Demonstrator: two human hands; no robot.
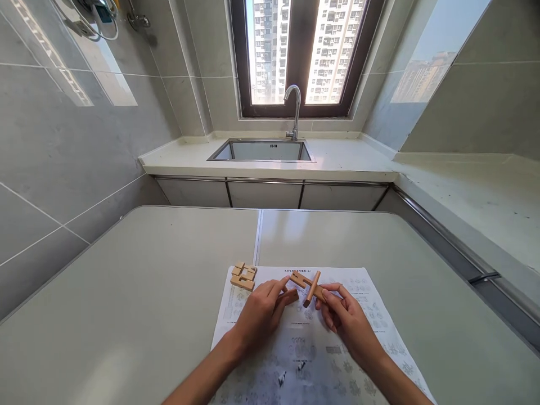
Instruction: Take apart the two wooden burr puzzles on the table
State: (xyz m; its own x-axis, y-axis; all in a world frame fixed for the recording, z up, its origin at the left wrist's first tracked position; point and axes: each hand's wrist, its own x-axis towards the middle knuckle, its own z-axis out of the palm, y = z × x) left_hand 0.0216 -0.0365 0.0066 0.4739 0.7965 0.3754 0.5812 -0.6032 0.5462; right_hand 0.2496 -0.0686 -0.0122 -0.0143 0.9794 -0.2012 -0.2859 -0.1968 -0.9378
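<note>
My left hand (262, 308) is closed around a short wooden puzzle piece (292, 295), its far end sticking out past the thumb. The left index fingertip reaches the end of a long notched wooden piece (299, 279). My right hand (345, 315) pinches the other end of that notched piece between thumb and fingers. Crossing it at an angle is a wooden stick (313, 288), which sits at the notch. To the left, several notched wooden pieces (243, 276) lie close together on a printed instruction sheet (350, 277). Both hands are above this sheet.
The sheet lies on a pale table (169, 281) with a seam down its middle. Beyond the table's far edge is a white counter (350, 154) with a sink (264, 150) and a faucet (296, 109). Tiled walls and a counter along the right flank the table.
</note>
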